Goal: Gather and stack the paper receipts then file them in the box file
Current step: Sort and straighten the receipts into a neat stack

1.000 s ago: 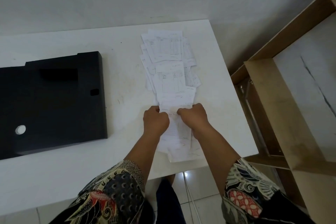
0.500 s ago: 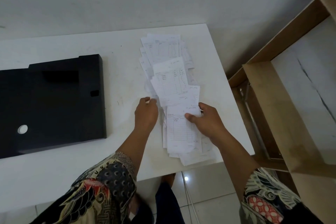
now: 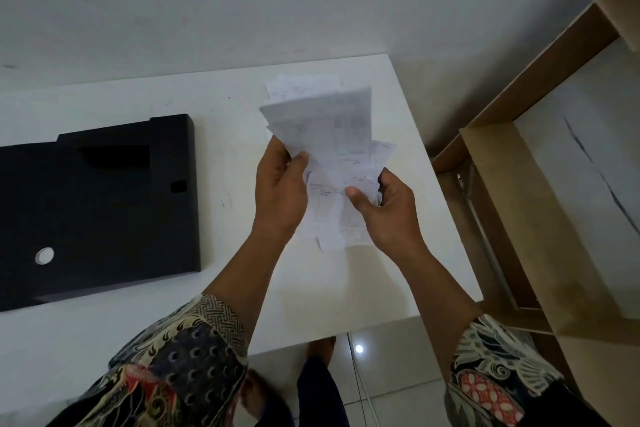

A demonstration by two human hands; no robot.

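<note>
Gathering step: fingers (image 3: 300, 159) of left hand (image 3: 280, 191) and right hand (image 3: 388, 208) pinch the receipts (image 3: 332, 135), lifted above the worktop's (image 3: 311, 288) far right corner. Box file (image 3: 97, 204) lies closed at left. Next, likely: square the stack.

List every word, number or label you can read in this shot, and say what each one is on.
None can be read.
Receipts held in the left hand and right hand: printed table lines and handwriting show, but all blurred.
Receipts left on the table: faint print, too blurred.
Black box file: no label or text visible.
</note>
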